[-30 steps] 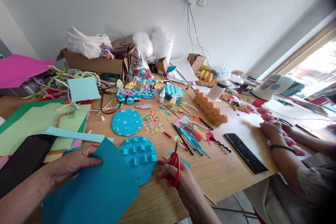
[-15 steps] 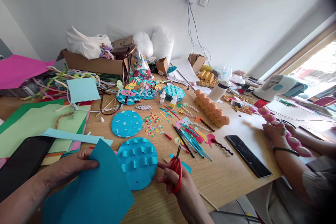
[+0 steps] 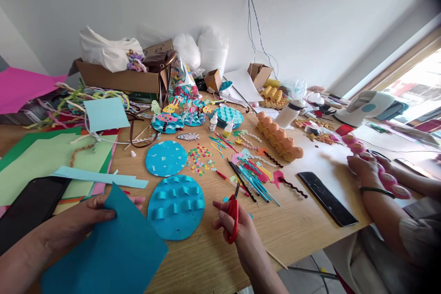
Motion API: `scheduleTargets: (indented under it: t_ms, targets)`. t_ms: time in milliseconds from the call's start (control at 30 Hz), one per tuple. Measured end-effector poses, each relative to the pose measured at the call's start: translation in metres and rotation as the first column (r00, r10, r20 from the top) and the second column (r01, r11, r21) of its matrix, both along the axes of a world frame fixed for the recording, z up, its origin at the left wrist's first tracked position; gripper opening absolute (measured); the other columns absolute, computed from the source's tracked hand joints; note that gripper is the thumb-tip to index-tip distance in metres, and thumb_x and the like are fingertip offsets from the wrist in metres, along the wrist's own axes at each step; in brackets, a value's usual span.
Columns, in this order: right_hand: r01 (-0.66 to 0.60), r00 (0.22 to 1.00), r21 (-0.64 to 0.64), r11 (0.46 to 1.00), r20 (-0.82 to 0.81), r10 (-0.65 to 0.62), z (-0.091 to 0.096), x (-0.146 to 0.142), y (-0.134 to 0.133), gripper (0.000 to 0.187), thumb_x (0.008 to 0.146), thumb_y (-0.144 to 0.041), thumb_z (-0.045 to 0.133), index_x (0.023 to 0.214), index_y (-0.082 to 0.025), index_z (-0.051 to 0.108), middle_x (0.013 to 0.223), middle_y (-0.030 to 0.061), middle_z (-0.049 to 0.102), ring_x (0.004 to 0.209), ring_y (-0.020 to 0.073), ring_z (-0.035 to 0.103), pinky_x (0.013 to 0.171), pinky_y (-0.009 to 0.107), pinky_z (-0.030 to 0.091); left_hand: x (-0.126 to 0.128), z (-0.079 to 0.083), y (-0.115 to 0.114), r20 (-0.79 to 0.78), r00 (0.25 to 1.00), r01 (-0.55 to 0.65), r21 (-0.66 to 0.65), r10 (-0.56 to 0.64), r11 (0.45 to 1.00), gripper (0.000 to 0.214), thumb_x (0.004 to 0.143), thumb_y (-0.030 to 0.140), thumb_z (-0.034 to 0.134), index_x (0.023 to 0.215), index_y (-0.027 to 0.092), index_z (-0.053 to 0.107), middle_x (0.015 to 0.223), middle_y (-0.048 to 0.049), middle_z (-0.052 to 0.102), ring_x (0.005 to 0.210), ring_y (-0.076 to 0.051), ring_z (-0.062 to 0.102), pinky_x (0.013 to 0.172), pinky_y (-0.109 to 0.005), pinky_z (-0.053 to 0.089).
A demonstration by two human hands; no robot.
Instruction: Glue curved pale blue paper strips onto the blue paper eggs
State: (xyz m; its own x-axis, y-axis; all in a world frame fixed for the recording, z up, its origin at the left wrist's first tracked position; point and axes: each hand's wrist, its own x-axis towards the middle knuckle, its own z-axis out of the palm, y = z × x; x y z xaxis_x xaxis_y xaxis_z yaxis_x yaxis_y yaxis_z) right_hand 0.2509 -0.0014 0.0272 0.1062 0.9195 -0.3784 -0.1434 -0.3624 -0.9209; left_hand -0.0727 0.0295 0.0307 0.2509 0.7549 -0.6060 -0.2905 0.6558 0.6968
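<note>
My left hand (image 3: 94, 213) pinches the upper edge of a dark teal paper sheet (image 3: 110, 252), thumb on top, with the sheet slanting down toward me. In my right hand (image 3: 237, 229) are red-handled scissors (image 3: 233, 220), fingers through the loops and blades pointing away from me. Between the hands lies a blue disc with curled paper loops (image 3: 176, 206), partly behind the sheet's corner. A second blue disc with pale paper bits (image 3: 166, 158) lies just beyond it. Small blue paper scraps (image 3: 225, 199) sit near the scissors' tips.
Coloured paper sheets (image 3: 41, 165) and a black phone (image 3: 36, 211) lie at left. Pencils (image 3: 255, 179), paper dots (image 3: 201, 158) and glue bottles (image 3: 213, 121) occupy the middle. At right are another phone (image 3: 327, 198), an orange egg-carton strip (image 3: 279, 137) and a co-worker's hands (image 3: 367, 167) holding a pink strip.
My left hand has drawn the teal sheet slightly left and toward me. The right hand with the scissors has shifted a little away from the looped disc. The view has tilted slightly.
</note>
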Motion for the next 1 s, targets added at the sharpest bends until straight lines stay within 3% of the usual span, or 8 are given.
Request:
scheduleTargets:
  t_ms: [67,133,367,700,1000]
  targets:
    - [-0.050,0.998,-0.002,0.999,0.037,0.050,0.002,0.000,0.003,0.037,0.062,-0.043,0.070,0.078,-0.016,0.050,0.106,0.0126,0.063,0.054,0.0132,0.060,0.043,0.022,0.033,-0.001,-0.001,-0.001,0.092,0.991,0.098,0.012,-0.098,0.995,0.048,0.060,0.021,0.078,0.106,0.015,0.065,0.115,-0.0092,0.064,0.113,-0.034,0.053,0.097,-0.047,0.038]
    - [-0.093,0.994,-0.019,0.995,0.048,0.094,0.002,-0.001,0.005,0.035,0.063,-0.042,0.068,0.077,-0.016,0.050,0.104,0.0118,0.064,0.053,0.0134,0.061,0.043,0.022,0.033,0.001,0.002,-0.003,0.094,0.985,0.144,-0.017,-0.142,0.989,0.043,0.064,0.024,0.075,0.105,0.017,0.065,0.107,-0.0075,0.068,0.106,-0.034,0.058,0.095,-0.049,0.039]
    - [-0.087,0.994,-0.060,0.994,-0.063,0.084,-0.002,0.004,0.013,0.035,0.064,-0.040,0.068,0.080,-0.014,0.051,0.105,0.0120,0.064,0.058,0.0124,0.063,0.043,0.019,0.032,0.010,0.010,-0.011,-0.051,0.995,0.082,-0.106,-0.088,0.991,0.046,0.061,0.033,0.079,0.100,0.015,0.065,0.097,-0.0126,0.071,0.087,-0.035,0.066,0.089,-0.054,0.043]
    - [-0.160,0.984,-0.103,0.982,-0.096,0.151,-0.001,-0.002,0.034,0.026,0.065,-0.034,0.066,0.078,-0.014,0.053,0.079,0.0051,0.068,0.051,0.0099,0.060,0.037,0.015,0.027,0.023,0.026,-0.006,-0.066,0.997,0.026,-0.126,-0.034,0.992,0.051,0.048,0.032,0.086,0.092,0.020,0.064,0.080,-0.0047,0.074,0.084,-0.032,0.068,0.082,-0.051,0.049]
    - [-0.135,0.987,-0.067,0.989,-0.098,0.128,-0.002,-0.004,0.031,0.030,0.063,-0.036,0.069,0.075,-0.015,0.051,0.086,0.0059,0.069,0.050,0.0101,0.061,0.037,0.016,0.027,0.012,0.010,-0.003,-0.022,0.999,0.044,-0.147,-0.047,0.988,0.042,0.052,0.032,0.085,0.086,0.016,0.067,0.078,-0.0032,0.073,0.080,-0.029,0.068,0.082,-0.045,0.050]
